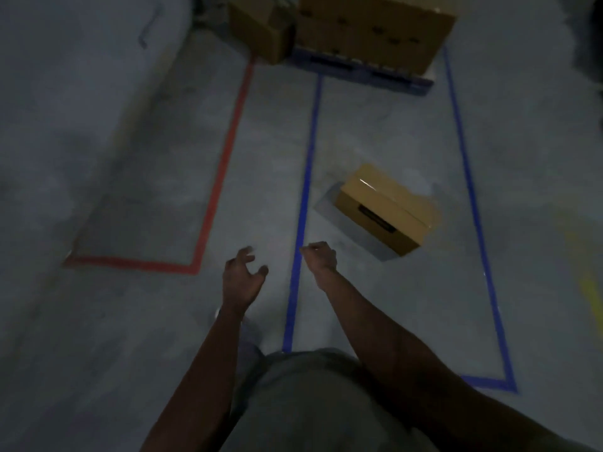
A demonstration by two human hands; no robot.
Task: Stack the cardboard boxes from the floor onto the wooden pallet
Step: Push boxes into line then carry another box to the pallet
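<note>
A smooth, rectangular cardboard box [385, 210] lies flat on the grey concrete floor [130, 158] inside blue tape lines [303, 203], its long axis running diagonally, far-left to near-right. Left hand [243, 282] spread, empty; right hand [321, 259] curled, empty. Stacked boxes [372, 27] sit on the far pallet [368, 71].

Dim light, picture blurred. Grey concrete floor [130, 125], mottled and scuffed. Red tape line [225, 158] bounds a bay at left, with its corner low. Blue tape lines [305, 197] outline a long bay beside it. Faint yellow marking [590, 288] at far right.
</note>
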